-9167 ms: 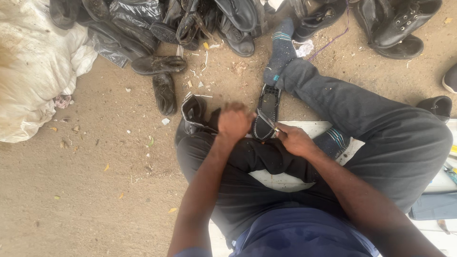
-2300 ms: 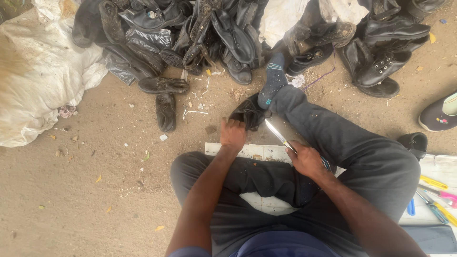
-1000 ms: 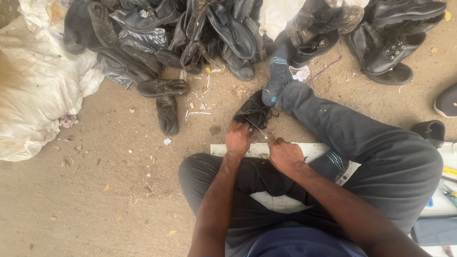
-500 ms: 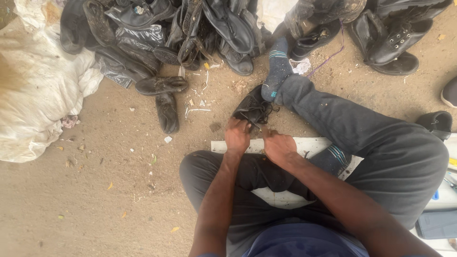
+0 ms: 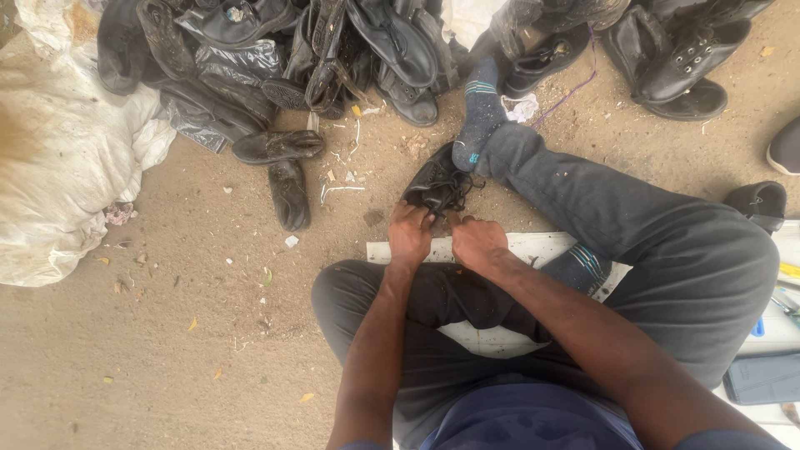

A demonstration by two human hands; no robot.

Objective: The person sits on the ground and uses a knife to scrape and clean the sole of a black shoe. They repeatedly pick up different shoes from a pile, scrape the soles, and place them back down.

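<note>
Two hands, left hand [image 5: 410,236], right hand [image 5: 477,242], gripping one black shoe [image 5: 437,185]

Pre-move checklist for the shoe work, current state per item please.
1. Both hands on the black shoe: ok, left hand and right hand meet at its near edge.
2. Shoe resting on the ground: ok.
3. Blade or tool in the right hand: cannot tell, fingers hide it.
4. Socked foot apart from hands: ok, beside the shoe.
5. White board under the legs: ok.
6. Shoe pile out of the way: ok.
</note>
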